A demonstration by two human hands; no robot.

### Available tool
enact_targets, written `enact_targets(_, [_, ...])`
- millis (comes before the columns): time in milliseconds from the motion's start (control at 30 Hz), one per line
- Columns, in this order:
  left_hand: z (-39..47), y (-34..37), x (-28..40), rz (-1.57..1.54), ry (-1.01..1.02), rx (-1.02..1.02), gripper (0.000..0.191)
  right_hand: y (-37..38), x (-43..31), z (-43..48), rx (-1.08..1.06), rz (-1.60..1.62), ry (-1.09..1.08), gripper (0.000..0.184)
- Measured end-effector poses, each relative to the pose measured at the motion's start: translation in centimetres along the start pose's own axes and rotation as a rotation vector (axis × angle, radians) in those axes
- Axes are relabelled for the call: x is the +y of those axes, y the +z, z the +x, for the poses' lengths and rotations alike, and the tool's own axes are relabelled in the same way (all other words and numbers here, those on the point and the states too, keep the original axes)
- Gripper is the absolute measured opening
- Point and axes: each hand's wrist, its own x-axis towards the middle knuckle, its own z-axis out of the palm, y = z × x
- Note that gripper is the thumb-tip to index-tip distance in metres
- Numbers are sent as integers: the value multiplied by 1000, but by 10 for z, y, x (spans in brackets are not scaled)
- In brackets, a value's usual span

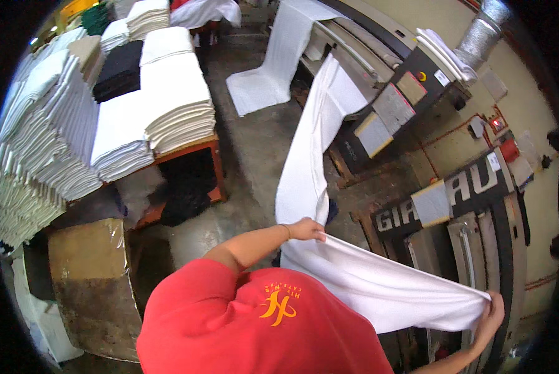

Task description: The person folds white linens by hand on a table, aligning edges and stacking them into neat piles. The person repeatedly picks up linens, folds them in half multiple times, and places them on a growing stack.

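Observation:
A long white cloth (368, 280) is stretched between my two hands. My left hand (307, 230) grips its upper edge in front of my chest. My right hand (495, 308), out at the lower right, is closed round its far corner. From my left hand the cloth also runs up and away to the feed side of a large flatwork ironing machine (354, 84), where its far end lies. Folds hang between the hands, and the cloth's lower part is partly hidden behind my red shirt.
Tall stacks of folded white linen (181, 107) and a black stack (119, 70) stand on a table at the left. Another white cloth (279, 61) trails from the machine onto the floor. A second machine (466, 248) stands at the right, a brown board (90, 280) at lower left.

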Motion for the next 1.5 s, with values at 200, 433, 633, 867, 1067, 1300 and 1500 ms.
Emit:
enact_targets(200, [-114,-153,-28,173,-156,352,31,214,113,47,-529,-2,8,14])
enact_targets(433, [-285,-219,-1,318,-552,492,30,440,24,16,-686,171,-239,15])
enact_targets(633, [-394,-241,66,380,-654,618,25,555,-131,13,-782,347,-188,21])
enact_targets(867, [-416,-251,161,601,-553,590,22,570,-390,-5,-809,830,-693,20])
enact_targets(1067, [-431,-260,254,899,-465,637,21,504,-575,-41,-770,1065,-985,16])
enact_targets(1300, [-521,-284,350,1374,-625,855,19,565,-604,1,-629,1113,-799,14])
enact_targets(1500, [-581,-269,419,1682,-815,856,16,545,-613,41,-674,1083,-920,20])
